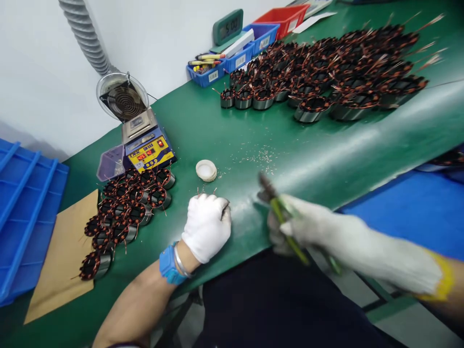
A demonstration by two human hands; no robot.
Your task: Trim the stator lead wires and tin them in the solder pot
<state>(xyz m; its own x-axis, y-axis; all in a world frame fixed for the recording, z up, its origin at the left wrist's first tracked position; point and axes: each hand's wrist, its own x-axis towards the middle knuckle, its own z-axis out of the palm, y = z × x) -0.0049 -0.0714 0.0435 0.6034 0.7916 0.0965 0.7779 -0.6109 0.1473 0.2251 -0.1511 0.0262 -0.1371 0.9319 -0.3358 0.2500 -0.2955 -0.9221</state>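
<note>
Dark clothing (275, 309) covers your lap, just below the edge of the tabletop (195, 128). Your left hand (207, 227), white-gloved, is curled closed near that edge; two wire tips (216, 190) poke out past the knuckles, so a wound core is probably inside, though the glove hides nearly all of it. Your right hand (299, 222) grips green-handled pliers (277, 209), nose pointing away from you and apart from the left hand; motion blur, so can't tell how far the tips are parted. Step reads as pliers work on those leads. To do it well: brace the left wrist, roll the core until the leads stand clear of your fingers, take one lead at a time, squeeze square, no tugging on the winding. Loose glove fabric could get nipped; mind it. Just beyond the left hand, small white dish (206, 170), easy to knock. Past it, rightward, scattered wire bits (266, 157); worth brushing aside before they catch in a coil. Leftward, a cluster of cores (158, 197) near the blue-and-yellow unit (152, 152), display lit; treat its top as hot. Farther out, right, a larger batch (312, 110), leads bristling; give it room.
</note>
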